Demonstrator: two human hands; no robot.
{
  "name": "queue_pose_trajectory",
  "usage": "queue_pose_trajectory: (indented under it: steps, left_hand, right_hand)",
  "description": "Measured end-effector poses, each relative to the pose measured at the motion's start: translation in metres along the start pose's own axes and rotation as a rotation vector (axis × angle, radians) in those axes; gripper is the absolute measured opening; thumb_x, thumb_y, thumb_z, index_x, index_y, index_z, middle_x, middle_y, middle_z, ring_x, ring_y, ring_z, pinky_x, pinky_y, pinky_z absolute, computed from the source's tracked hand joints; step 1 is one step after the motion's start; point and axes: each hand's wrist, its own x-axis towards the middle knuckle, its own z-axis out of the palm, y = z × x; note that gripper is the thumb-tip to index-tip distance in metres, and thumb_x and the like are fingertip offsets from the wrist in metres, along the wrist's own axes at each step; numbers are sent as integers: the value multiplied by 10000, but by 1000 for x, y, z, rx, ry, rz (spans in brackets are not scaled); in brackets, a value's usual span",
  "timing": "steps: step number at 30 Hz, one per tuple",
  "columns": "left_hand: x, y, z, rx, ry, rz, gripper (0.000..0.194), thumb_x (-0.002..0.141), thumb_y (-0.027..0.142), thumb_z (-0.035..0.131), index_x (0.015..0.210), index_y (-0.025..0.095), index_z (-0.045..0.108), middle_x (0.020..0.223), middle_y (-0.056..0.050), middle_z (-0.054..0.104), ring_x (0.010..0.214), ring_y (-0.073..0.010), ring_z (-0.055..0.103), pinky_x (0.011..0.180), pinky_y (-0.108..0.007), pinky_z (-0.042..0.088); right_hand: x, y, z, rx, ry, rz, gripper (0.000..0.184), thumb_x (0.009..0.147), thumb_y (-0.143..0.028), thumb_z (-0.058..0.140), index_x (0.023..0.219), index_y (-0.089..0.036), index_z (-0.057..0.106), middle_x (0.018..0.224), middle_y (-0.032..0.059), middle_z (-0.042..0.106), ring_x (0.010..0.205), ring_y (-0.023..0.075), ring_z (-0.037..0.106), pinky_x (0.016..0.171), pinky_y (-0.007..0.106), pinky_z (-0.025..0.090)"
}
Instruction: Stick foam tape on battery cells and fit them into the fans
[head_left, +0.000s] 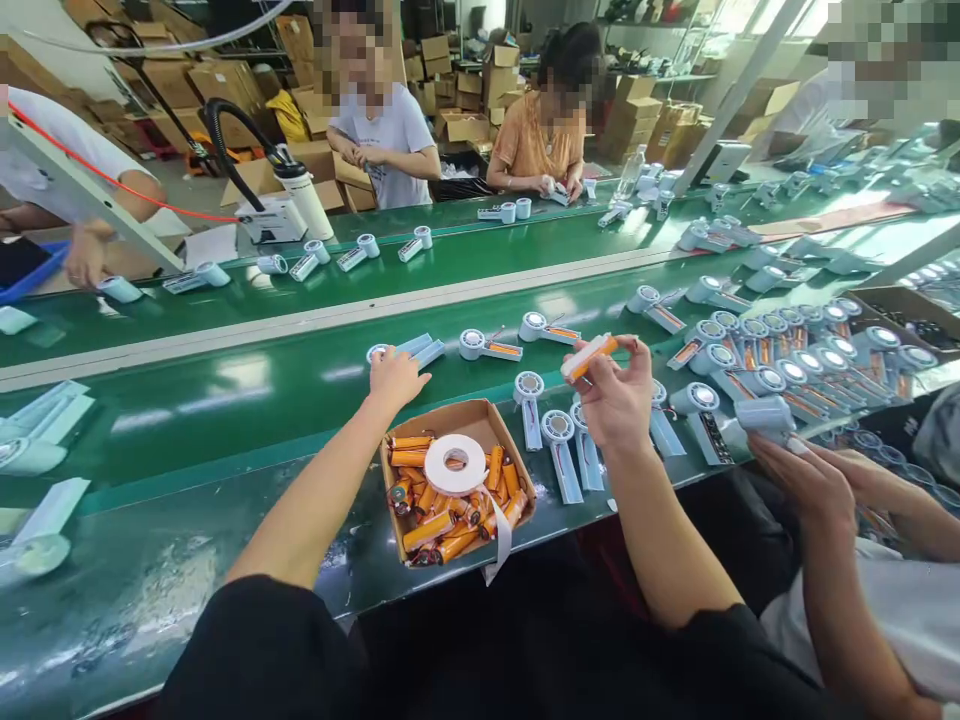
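My left hand [395, 380] reaches onto the green belt, thumb stretched out to the side. Its fingertips lie over the round head of a light-blue handheld fan housing [421, 347]; whether they press on it is hidden. Raised at the right, my right hand [619, 395] pinches an orange battery [592, 357] with a white strip along its side. Between my forearms a cardboard box [480, 412] contains several orange batteries [431, 528] and a roll of white tape [435, 467], its loose end hanging over the front edge. Open fan housings [559, 428] lie beneath and beside my right hand.
Several fan housings with orange batteries [795, 372] crowd the bench at right. Beside me, a co-worker's hands [814, 480] hold another housing. Across the belt [225, 385], people work along the far side. More housings [41, 430] lie at far left.
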Motion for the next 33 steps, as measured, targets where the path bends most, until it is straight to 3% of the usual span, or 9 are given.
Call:
queue_pose_trajectory:
  steps: [3,6,11,14,16,19,23,27,33]
  left_hand:
    - [16,-15,13,-19,-91,78,104,819,295,724,825,217,791,1050,-171,804,1299,-431,574,1195,-626,336]
    - [17,-30,17,-81,-165,146,107,759,225,732,652,219,725,1026,-168,804,1302,-427,596,1215,-617,345]
    - [20,-46,17,-230,-243,213,103,738,256,740,637,252,719,1103,-95,819,1411,-387,566,1307,-611,276]
    - [24,-51,14,-312,-264,224,108,732,328,776,663,257,733,1090,-80,824,1394,-364,596,1300,-577,327]
    - [25,-51,13,-360,-262,218,158,745,366,801,667,251,726,1067,-81,824,1371,-351,619,1269,-542,390]
    - [25,-45,19,-420,-234,180,223,838,397,804,727,223,718,1046,-88,811,1305,-311,660,1195,-506,480]
    - [25,-30,34,-480,-165,83,285,1018,436,700,1069,157,724,1134,-82,757,1098,-232,718,1020,-478,593]
    - [22,-14,42,-493,-117,-5,339,1046,437,671,1248,165,688,1216,-91,722,1067,-223,712,959,-454,623]
    - [22,7,16,-409,-85,-33,358,1044,430,671,1300,180,677,1292,-107,704,1121,-239,699,1003,-481,605]
  right_hand:
    - [7,-7,-11,12,-21,3,498,884,-507,844,1246,-385,525,1080,-12,785,1024,214,811,830,375,693]
    - [20,-7,-5,9,-78,8,479,828,-417,900,1177,-348,580,1018,-14,799,971,224,822,787,375,692]
    - [44,41,79,-184,-444,113,324,829,-337,857,1054,-257,638,1017,26,827,948,223,828,889,384,667]
    - [56,72,134,-667,-808,102,211,957,-278,722,1150,-216,663,1069,55,837,1005,193,814,928,311,613]
    - [61,81,154,-944,-975,32,213,1004,-272,675,1206,-205,680,1053,64,840,1008,208,804,898,296,581]
    - [65,84,157,-1110,-1064,-29,235,1009,-309,686,1213,-198,719,1026,98,835,1007,276,788,857,318,538]
    - [66,87,148,-1276,-1151,-70,292,1040,-316,629,1298,-216,722,1128,133,822,1068,306,765,856,317,504]
    - [59,98,154,-1402,-1234,-61,387,1046,-369,622,1419,-288,689,1243,153,801,1124,336,762,889,357,533]
    - [64,87,170,-1380,-1347,-102,335,1035,-252,605,1317,-184,772,1303,199,785,1208,357,749,1016,438,557]
